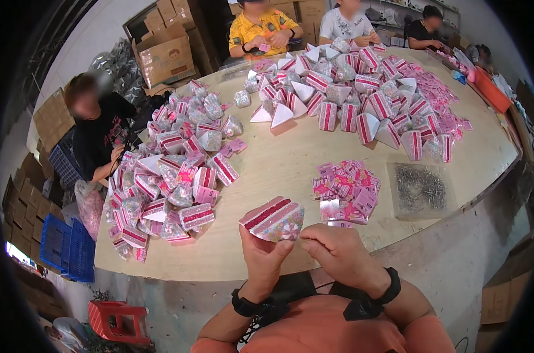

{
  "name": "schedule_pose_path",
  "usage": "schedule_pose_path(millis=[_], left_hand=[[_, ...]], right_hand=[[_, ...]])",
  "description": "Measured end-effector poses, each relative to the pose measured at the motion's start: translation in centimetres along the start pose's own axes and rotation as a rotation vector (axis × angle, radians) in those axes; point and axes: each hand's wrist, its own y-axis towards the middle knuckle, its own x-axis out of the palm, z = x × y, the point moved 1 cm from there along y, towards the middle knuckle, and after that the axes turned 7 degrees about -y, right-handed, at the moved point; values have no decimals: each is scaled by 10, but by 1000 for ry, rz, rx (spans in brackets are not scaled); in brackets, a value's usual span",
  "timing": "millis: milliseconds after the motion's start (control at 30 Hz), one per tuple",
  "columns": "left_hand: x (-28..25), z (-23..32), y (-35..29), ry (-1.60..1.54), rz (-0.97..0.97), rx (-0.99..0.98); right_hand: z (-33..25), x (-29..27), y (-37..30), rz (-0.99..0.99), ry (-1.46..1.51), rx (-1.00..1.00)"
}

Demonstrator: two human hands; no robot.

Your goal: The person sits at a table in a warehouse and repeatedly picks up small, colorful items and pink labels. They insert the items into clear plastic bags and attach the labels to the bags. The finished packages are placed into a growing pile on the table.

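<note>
My left hand is closed around a toy cake slice, lifted over the table's near edge. The slice has pink sides, a dark pink middle layer and a pale, multicoloured speckled covering. Right beside its speckled end, my right hand is pinched together. Whatever sits between those fingertips is too small to make out. Just beyond my right hand lies a heap of pink printed cards. Small metal pieces fill a shallow clear tray to the right of the cards.
Cake slices are heaped on the table at the left and far side. More pink cards spread at far right. Several people sit around the table. Blue crates and a red stool stand at left.
</note>
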Motion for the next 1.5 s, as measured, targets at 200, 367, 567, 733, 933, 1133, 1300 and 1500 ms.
schedule_pose_path(millis=[200, 367, 567, 733, 933, 1133, 1300, 1500], left_hand=[[-1, -3, -1, 36, -28, 13], [0, -2, -1, 70, -46, 40], [0, -4, -2, 176, -88, 117], [-2, -5, -5, 194, -83, 112], [0, -8, -6, 164, -71, 100], [3, -12, -5, 152, -70, 104], [8, -12, -4, 196, -73, 102], [14, -14, -1, 290, -80, 176]], right_hand=[[1, 1, -2, 10, 10, -5], [2, -1, -2, 9, -6, 7], [7, 3, -4, 26, -13, 28], [8, 3, -3, 30, 137, 151], [14, 6, -5, 72, 245, 229], [17, 6, -7, 121, 249, 252], [18, 3, -8, 148, 210, 231], [23, 6, -9, 234, 45, 158]])
